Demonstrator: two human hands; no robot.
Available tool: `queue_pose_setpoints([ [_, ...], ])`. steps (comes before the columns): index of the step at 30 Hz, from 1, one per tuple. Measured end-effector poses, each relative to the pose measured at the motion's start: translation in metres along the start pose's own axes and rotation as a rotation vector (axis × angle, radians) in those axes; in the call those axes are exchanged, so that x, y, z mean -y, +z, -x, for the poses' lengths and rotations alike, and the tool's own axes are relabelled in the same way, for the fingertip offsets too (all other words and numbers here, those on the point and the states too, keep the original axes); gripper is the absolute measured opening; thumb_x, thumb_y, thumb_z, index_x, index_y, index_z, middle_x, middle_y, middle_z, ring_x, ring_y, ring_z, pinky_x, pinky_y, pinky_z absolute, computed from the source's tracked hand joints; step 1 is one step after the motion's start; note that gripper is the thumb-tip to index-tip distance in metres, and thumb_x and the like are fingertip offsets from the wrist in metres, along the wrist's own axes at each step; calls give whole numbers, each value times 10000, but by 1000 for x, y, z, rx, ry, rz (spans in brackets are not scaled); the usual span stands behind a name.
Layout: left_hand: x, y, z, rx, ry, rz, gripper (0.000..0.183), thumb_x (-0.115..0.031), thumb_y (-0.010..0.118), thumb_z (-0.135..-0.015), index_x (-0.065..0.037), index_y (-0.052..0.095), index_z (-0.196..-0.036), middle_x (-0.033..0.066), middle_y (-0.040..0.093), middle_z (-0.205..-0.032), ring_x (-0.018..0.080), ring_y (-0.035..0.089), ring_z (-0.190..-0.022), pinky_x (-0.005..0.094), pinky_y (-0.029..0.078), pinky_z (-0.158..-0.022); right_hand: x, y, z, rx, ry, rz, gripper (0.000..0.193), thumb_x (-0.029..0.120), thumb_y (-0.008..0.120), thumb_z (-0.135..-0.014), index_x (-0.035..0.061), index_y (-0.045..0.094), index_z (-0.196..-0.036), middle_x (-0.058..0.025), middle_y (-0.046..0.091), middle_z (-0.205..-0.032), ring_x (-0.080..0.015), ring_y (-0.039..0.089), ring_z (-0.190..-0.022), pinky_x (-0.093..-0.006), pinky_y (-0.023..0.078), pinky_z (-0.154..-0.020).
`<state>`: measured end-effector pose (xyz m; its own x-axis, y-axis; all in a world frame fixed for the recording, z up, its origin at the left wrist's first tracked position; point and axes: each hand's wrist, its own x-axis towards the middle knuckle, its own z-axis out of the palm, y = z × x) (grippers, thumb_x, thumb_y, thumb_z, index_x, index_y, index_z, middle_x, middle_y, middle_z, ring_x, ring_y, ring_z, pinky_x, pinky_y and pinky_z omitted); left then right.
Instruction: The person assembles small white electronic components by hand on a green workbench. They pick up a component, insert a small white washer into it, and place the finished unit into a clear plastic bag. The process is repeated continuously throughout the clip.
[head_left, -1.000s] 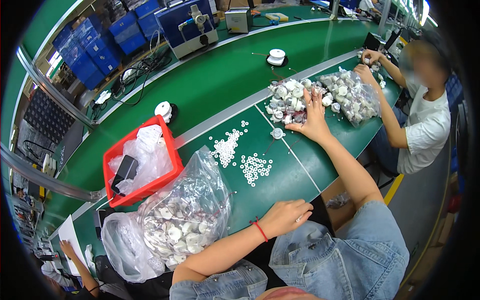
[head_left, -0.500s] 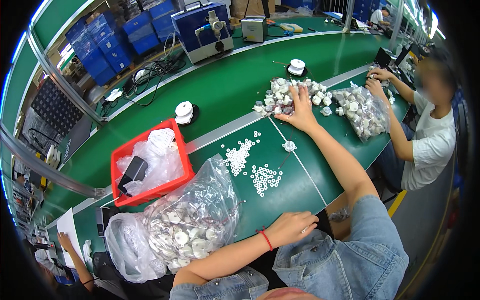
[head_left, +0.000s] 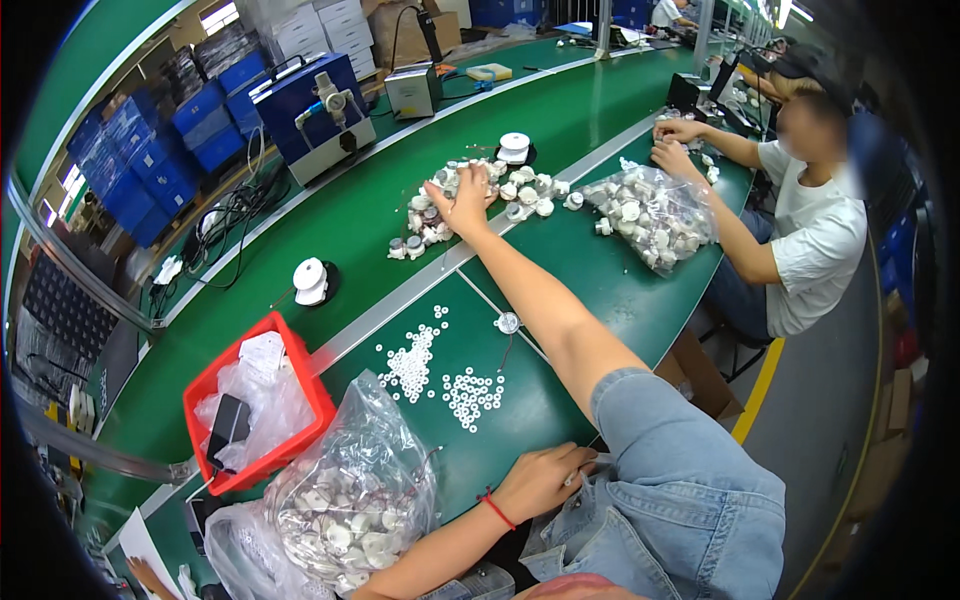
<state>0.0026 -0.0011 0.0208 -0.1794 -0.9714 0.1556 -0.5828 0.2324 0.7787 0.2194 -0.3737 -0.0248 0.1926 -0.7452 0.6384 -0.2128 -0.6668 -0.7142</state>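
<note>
Your right hand (head_left: 462, 200) reached far across the table (head_left: 600, 270), fingers spread wide, resting on the parts pile (head_left: 480, 195). Your left hand (head_left: 540, 480) sat loosely curled at the near edge, holding nothing visible, right of the bag (head_left: 350, 495).

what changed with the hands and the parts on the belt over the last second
The right hand stayed stretched out on the loose pile of white and grey parts; whether it has gripped any cannot be told. The camera view shifted, so the whole scene sits differently in the picture. The left hand stayed at the table edge near the clear bag of parts. The small white rings and red bin did not move.
</note>
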Motion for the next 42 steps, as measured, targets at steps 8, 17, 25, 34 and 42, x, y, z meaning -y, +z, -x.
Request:
queue_pose_setpoints([
  [8, 6, 3, -5, -23, 79, -3, 183, -161, 632, -904, -70, 656, -1062, 96, 633, -865, 291, 658, -765, 391, 536, -659, -2, -75, -32, 679, 25, 24, 1016, 562, 778, -726, 40, 362, -1492, -300, 132, -1587, -468, 205, -1456, -432, 271, -1172],
  [17, 8, 9, -2, -40, 67, -5, 169, -174, 618, -913, -69, 657, -1040, 94, 630, -859, 282, 656, -756, 388, 536, -665, 63, -236, 93, 1172, -430, 1, 642, 362, 727, -860, 85, 487, -1387, -270, 289, -1540, -446, 331, -1399, -469, 315, -1140],
  [25, 5, 8, -3, -44, 72, -13, 157, -162, 633, -905, -71, 664, -1028, 99, 649, -866, 287, 658, -750, 389, 535, -665, -9, -132, 51, 619, -375, 42, 393, 149, 610, -939, 66, 496, -1306, -252, 429, -1423, -462, 489, -1241, -464, 447, -1022],
  [34, 2, 4, -3, -76, 83, -28, 140, -168, 643, -912, -73, 663, -1012, 94, 658, -862, 279, 653, -695, 387, 535, -631, 3, -145, 46, 70, -298, 433, 435, 260, 695, -843, 121, 590, -1241, -167, 514, -1347, -341, 510, -1199, -499, 374, -954],
  [42, 9, 12, -2, -69, 77, -1, 157, -184, 634, -913, -70, 660, -1018, 99, 657, -872, 287, 655, -726, 392, 536, -646, -34, -224, 57, -47, 152, 642, 710, 506, 668, -867, 4, 461, -1325, -264, 431, -1339, -434, 388, -1260, -570, 382, -969],
])
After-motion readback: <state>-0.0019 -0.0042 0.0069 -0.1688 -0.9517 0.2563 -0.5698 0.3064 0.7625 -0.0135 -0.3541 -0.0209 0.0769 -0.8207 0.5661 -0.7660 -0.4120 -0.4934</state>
